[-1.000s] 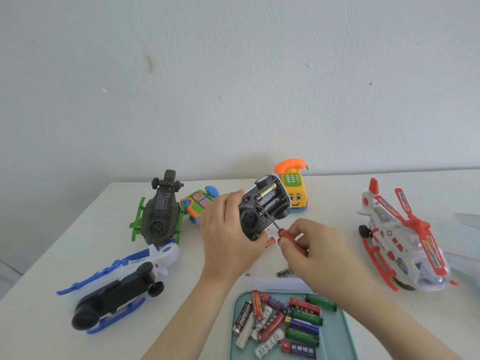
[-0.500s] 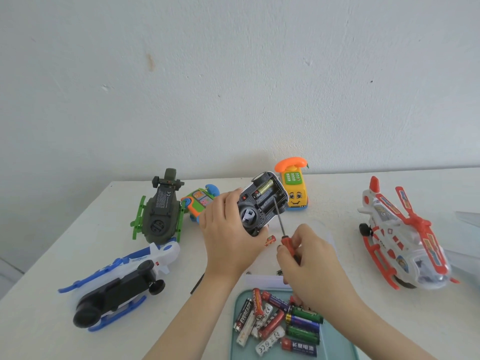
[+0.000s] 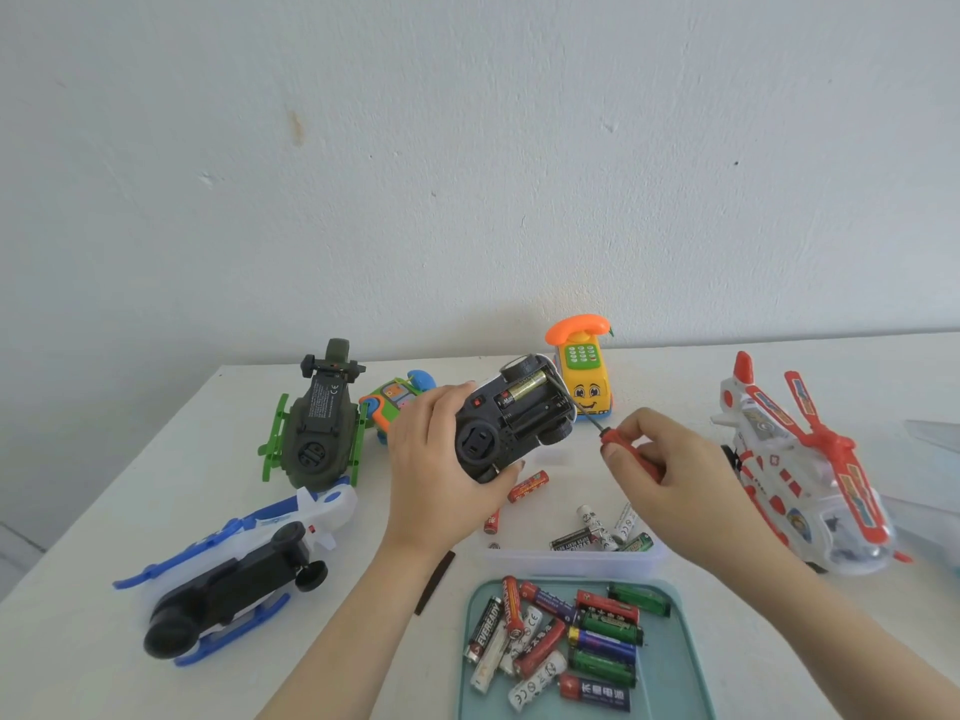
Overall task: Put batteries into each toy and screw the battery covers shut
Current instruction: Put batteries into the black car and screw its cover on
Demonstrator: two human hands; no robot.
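My left hand grips a small black toy car upside down above the table. Its battery bay is uncovered, with one gold battery inside. My right hand pinches a red-handled screwdriver just right of the car, its tip clear of the toy. A teal tray near the front edge holds several loose batteries. A clear box behind it holds several more. A dark flat strip, possibly the battery cover, lies by my left forearm.
A green helicopter and a blue-white helicopter lie belly-up on the left. A multicoloured toy and a yellow phone toy stand at the back. A red-white helicopter sits on the right. A red battery lies loose on the table.
My right hand drew the screwdriver out of the battery bay and moved it to the right of the car. The clear box behind the tray has come into sight.
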